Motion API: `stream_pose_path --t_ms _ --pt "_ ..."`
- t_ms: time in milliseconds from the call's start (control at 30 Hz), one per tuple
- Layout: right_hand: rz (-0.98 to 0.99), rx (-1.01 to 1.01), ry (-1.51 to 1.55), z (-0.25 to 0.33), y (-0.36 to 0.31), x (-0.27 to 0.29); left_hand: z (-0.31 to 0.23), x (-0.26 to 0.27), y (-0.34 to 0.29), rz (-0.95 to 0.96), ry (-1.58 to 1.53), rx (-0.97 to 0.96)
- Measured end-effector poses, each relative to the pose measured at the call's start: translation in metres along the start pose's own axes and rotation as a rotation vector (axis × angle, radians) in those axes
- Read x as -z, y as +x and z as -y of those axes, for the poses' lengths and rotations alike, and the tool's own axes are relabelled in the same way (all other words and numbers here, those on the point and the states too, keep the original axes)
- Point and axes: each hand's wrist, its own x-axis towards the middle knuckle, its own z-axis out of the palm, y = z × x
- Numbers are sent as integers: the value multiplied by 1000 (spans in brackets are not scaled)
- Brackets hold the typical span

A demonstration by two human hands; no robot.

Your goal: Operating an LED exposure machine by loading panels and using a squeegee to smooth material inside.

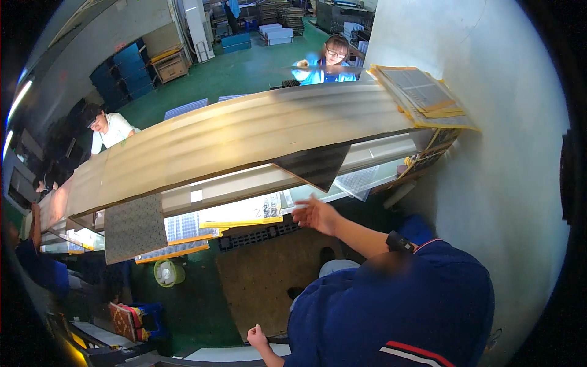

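My right hand (315, 214) reaches out with its fingers spread and nothing in them, near the front edge of a long two-level bench. Closest to it are a dark panel (318, 165) sticking out under the upper shelf as a triangle, and a clear plastic sheet (354, 182). My left hand (257, 336) hangs low by the bottom edge, its fingers curled in a loose fist; I see nothing in it. Yellow-edged sheets (241, 211) lie on the lower level. Farther left, a grey speckled panel (136, 229) hangs over the bench front.
The beige upper shelf (244, 134) spans the view, with yellow-edged sheets (422, 92) stacked at its right end by a white wall (495, 122). Coworkers (110, 129) are beyond and at left. A green bucket (169, 273) and brown mat (260, 287) are on the floor.
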Motion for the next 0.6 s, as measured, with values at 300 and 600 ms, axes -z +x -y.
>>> stream_pose_path --t_ms 300,600 --pt "41 249 -34 119 24 -40 -21 -15 -12 -131 -153 204" --pt "-68 30 -115 102 58 -80 -165 -110 -23 299 -311 -89"
